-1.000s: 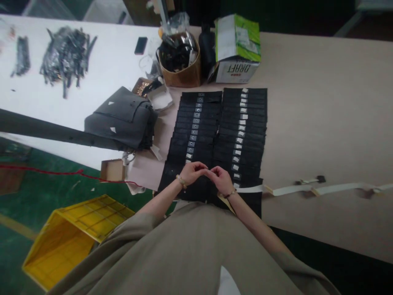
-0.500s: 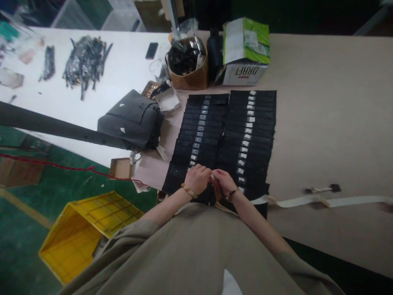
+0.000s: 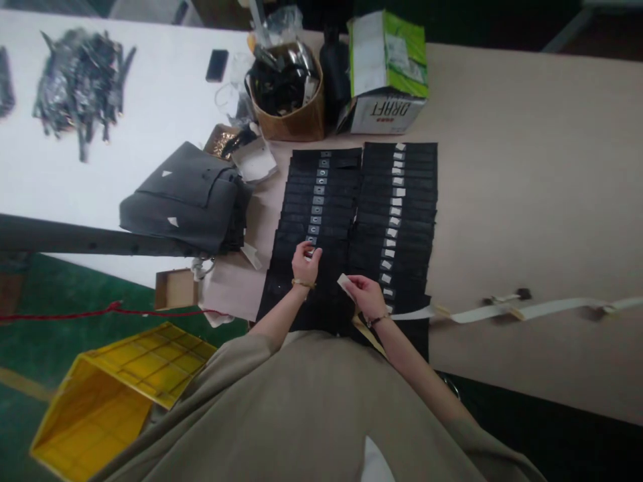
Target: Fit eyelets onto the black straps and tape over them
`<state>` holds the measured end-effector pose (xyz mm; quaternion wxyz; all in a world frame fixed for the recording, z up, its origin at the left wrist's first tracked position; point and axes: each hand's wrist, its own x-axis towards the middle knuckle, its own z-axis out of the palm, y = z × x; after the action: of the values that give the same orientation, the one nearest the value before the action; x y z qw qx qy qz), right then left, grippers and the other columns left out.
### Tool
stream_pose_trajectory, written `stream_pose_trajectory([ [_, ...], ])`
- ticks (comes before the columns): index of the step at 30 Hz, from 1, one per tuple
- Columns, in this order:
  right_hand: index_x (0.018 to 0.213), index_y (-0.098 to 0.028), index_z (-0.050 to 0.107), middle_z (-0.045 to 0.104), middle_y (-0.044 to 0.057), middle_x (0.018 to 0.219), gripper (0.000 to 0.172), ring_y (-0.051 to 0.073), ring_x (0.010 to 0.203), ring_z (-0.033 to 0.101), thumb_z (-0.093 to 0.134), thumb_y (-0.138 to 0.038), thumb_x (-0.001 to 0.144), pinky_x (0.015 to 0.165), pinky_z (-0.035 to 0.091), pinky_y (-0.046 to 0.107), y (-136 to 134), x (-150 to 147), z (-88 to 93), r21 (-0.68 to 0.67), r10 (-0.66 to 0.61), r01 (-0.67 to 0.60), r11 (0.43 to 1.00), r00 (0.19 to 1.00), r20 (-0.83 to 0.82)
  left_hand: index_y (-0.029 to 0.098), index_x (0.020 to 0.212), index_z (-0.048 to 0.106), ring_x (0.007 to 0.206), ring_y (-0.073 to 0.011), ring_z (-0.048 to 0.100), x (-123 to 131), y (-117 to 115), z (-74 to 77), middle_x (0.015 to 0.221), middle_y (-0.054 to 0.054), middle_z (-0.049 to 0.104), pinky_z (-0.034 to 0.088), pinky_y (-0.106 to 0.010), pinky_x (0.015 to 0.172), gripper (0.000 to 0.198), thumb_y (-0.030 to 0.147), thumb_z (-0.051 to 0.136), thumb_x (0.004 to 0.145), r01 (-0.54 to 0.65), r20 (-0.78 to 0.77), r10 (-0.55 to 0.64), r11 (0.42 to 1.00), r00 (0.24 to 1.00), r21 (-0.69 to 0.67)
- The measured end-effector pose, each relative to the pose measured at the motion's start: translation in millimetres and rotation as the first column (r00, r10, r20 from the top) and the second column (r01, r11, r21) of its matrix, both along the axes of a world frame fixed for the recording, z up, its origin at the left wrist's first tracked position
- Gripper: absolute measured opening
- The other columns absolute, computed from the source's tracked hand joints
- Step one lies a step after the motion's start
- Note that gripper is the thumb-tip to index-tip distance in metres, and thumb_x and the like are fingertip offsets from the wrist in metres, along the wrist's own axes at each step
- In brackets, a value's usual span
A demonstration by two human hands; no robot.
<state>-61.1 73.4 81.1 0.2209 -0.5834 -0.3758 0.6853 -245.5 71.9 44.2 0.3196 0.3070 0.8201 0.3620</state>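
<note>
Two overlapping rows of black fabric strips lie on the tan table, the left row (image 3: 316, 201) with small metal-and-white tags and the right row (image 3: 396, 201) with white labels. My left hand (image 3: 305, 263) rests on the left row, fingers pinched at a strip, with a small white label (image 3: 310, 253) showing at the fingertips. My right hand (image 3: 364, 296) is lower, near the foot of the right row. Its finger and thumb grip a small white label (image 3: 344, 284). My sleeves and torso hide the lowest strips.
A grey fabric bundle (image 3: 183, 201) lies left of the rows. Behind them stand a woven basket of dark items (image 3: 296, 120), a black bottle (image 3: 334, 77) and a green-and-white box (image 3: 386, 87). A long white tape (image 3: 482, 313) runs right. A yellow crate (image 3: 115, 395) sits on the green floor.
My hands were close together at the centre and have moved apart. The left hand has gone forward onto the left row, and the right hand now shows a white label.
</note>
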Motion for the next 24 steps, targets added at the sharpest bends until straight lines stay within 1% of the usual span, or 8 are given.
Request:
stream_pose_trajectory([
  [3,0.073,-0.017,0.069,0.067,0.001,0.065,0.034,0.014,0.06,0.055,0.073,-0.05,0.067,0.057,0.041,0.026,1.8,6.1,8.3,0.142,0.137,-0.156,0.978,0.982,0.134,0.016,0.106,0.07,0.078,-0.0155,0.064,2.3,-13.7,27.7,0.086,-0.005,0.071,0.051,-0.027,0.075,0.033,0.039,0.064,0.084,0.476,0.347,-0.497,0.867,0.795,0.151],
  [5,0.074,-0.017,0.068,0.065,0.001,0.064,0.034,0.014,0.059,0.054,0.067,-0.051,0.075,0.056,0.039,0.025,1.4,8.6,16.8,0.224,0.215,-0.248,0.942,0.963,0.165,0.015,0.096,0.073,0.072,-0.0145,0.064,3.8,-20.5,47.5,0.079,-0.003,0.072,0.051,-0.025,0.069,0.028,0.038,0.067,0.081,0.628,0.385,-0.622,0.767,0.681,0.129],
  [10,0.081,-0.021,0.071,0.07,0.003,0.075,0.023,0.017,0.069,0.06,0.058,-0.04,0.082,0.063,0.041,0.027,-3.8,9.3,31.7,0.384,0.367,-0.476,0.792,0.872,0.325,0.023,0.086,0.073,0.077,-0.0168,0.064,16.7,-34.0,90.8,0.079,-0.002,0.071,0.049,-0.027,0.071,0.013,0.029,0.063,0.083,0.747,-0.085,-0.762,0.647,0.642,-0.153],
  [13,0.075,-0.022,0.068,0.066,0.002,0.068,0.02,0.016,0.064,0.057,0.058,-0.038,0.078,0.056,0.038,0.025,-1.5,8.0,22.5,0.31,0.314,-0.39,0.867,0.911,0.269,0.024,0.082,0.073,0.089,-0.0203,0.063,25.0,-37.7,96.0,0.085,-0.004,0.072,0.049,-0.031,0.079,0.015,0.026,0.059,0.086,0.775,-0.31,-0.778,0.61,0.547,-0.163],
  [15,0.072,-0.021,0.064,0.059,0.0,0.06,0.019,0.013,0.054,0.051,0.057,-0.038,0.074,0.047,0.033,0.023,4.0,7.0,11.0,0.101,0.151,-0.168,0.981,0.975,0.16,0.024,0.084,0.074,0.09,-0.0193,0.063,23.1,-31.4,84.3,0.087,-0.004,0.072,0.048,-0.031,0.084,0.016,0.031,0.06,0.088,0.715,-0.314,-0.69,0.698,0.652,-0.049],
  [18,0.075,-0.02,0.062,0.059,-0.002,0.063,0.02,0.01,0.048,0.046,0.059,-0.039,0.067,0.04,0.027,0.02,13.1,5.0,-1.2,-0.134,-0.115,0.129,0.983,0.987,0.112,0.024,0.088,0.075,0.091,-0.0196,0.063,6.5,-4.0,48.4,0.094,-0.003,0.073,0.048,-0.032,0.085,0.02,0.041,0.063,0.086,0.259,-0.228,-0.263,0.965,0.937,-0.051],
  [21,0.078,-0.02,0.065,0.066,0.001,0.07,0.023,0.01,0.051,0.049,0.064,-0.036,0.062,0.039,0.026,0.018,16.9,1.6,-0.7,-0.182,-0.16,0.171,0.968,0.984,0.075,0.025,0.087,0.075,0.101,-0.0259,0.061,-14.4,31.3,8.6,0.104,-0.005,0.071,0.046,-0.04,0.089,0.019,0.04,0.065,0.084,-0.128,-0.221,0.069,0.956,0.973,-0.264],
  [24,0.082,-0.019,0.068,0.069,0.002,0.073,0.027,0.011,0.057,0.055,0.069,-0.032,0.058,0.046,0.035,0.02,15.9,-0.9,4.3,-0.153,-0.15,0.15,0.977,0.989,0.011,0.025,0.094,0.073,0.112,-0.0322,0.056,-24.2,51.2,-15.7,0.111,-0.008,0.068,0.042,-0.049,0.094,0.017,0.036,0.067,0.081,-0.186,-0.272,0.094,0.924,0.958,-0.335],
])
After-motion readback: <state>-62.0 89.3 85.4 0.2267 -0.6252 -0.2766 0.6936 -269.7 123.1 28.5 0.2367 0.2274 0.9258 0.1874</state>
